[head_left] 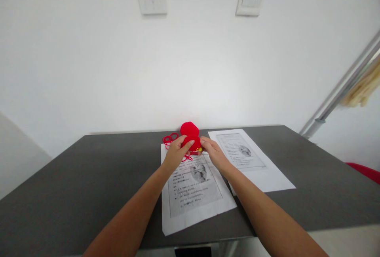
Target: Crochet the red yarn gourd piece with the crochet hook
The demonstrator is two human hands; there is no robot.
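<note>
A red crocheted piece [192,143] is held up between my two hands, over the top of a printed sheet. My left hand [175,153] pinches its left side, the thumb lying across the front. At its right edge, my right hand [214,152] has its fingers closed; whether they also hold a hook is too small to make out. A small yellow clip, like a stitch marker [199,150], hangs at the lower right of the piece. Just behind sits a red yarn ball [189,128], partly hidden. Loose red yarn [169,140] loops to the left and below.
Under my forearms lies the near printed sheet [192,205], with a second printed sheet [252,170] to its right. Both rest on a dark grey table [89,193] against a white wall [190,59]. A metal pole [341,91] leans at the right, near a red curved edge [365,172].
</note>
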